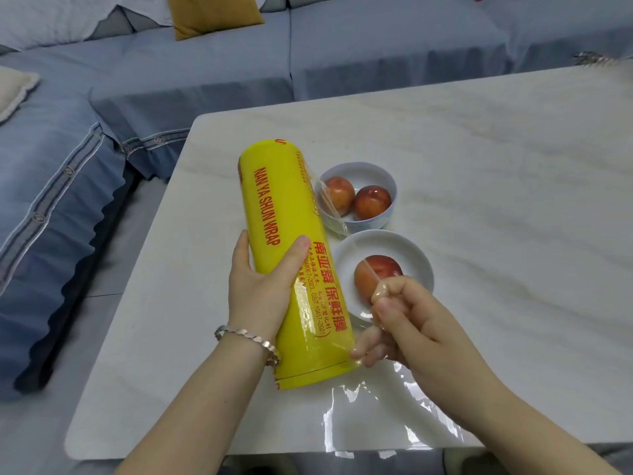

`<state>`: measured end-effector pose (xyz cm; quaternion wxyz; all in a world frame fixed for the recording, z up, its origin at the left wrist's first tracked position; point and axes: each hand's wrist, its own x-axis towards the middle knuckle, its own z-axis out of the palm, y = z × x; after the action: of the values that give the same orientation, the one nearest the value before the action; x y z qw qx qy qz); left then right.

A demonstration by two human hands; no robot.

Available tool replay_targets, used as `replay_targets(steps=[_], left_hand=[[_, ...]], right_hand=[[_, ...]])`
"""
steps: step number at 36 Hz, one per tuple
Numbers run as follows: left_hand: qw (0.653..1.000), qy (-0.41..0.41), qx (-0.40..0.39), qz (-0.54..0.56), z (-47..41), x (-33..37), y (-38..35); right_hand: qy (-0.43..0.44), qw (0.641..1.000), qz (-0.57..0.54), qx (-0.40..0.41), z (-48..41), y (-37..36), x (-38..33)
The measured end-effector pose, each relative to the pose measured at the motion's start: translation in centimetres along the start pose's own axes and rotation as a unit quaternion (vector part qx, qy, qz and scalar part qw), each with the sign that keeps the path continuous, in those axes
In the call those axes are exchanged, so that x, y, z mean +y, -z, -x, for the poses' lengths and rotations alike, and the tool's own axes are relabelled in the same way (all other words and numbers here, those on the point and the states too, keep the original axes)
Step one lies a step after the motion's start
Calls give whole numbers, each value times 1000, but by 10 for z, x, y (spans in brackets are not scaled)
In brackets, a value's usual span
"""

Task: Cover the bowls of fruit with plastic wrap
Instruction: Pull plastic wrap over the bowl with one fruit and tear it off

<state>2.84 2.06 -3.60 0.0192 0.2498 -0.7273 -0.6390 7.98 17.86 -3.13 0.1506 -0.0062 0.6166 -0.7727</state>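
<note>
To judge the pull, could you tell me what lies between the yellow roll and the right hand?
In the head view, only a clear film spans from roll to right hand.

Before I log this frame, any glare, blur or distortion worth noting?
Head view: wide-angle bend curves the table edge and sofa; glare patches on the loose film near the front edge; roll lettering sharp, soft even light, faint shadows under both bowls, far one, near one; no motion blur on either hand.
</note>
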Motion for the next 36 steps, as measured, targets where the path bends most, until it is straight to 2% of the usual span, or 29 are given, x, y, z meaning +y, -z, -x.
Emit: replay_targets(steps=[5,10,12,15,17,20,22,24,27,33,36], left_hand=[[982,-129,33,-137,5,0,2],[961,-157,26,-228,10,6,5],[951,-167,14,-260,11,10,7],[939,-181,-6,-293,13,16,9],[934,-184,-17,-305,13,19,10],[932,-193,-24,-306,15,25,12],[931,-200,-27,-304,16,28,13],[931,-203,-31,-303,18,30,14],[932,-205,-34,-297,21,31,14],[923,-200,-24,-329,21,26,12],[926,-171,-44,-333,23,22,5]], right_hand=[[-9,999,42,-24,8,5,1],[-77,995,68,-6,4,14,7],[-100,988,113,6,0,15,8],[-78,971,221,52,-8,16,7],[-52,967,232,93,-16,16,4],[-42,979,173,101,-38,13,3],[-85,988,106,78,-54,7,3],[-115,991,51,37,-65,0,3],[-114,993,-3,-30,-71,-7,5],[-31,992,-102,64,-59,-12,4],[18,993,-62,102,-53,-11,4]])
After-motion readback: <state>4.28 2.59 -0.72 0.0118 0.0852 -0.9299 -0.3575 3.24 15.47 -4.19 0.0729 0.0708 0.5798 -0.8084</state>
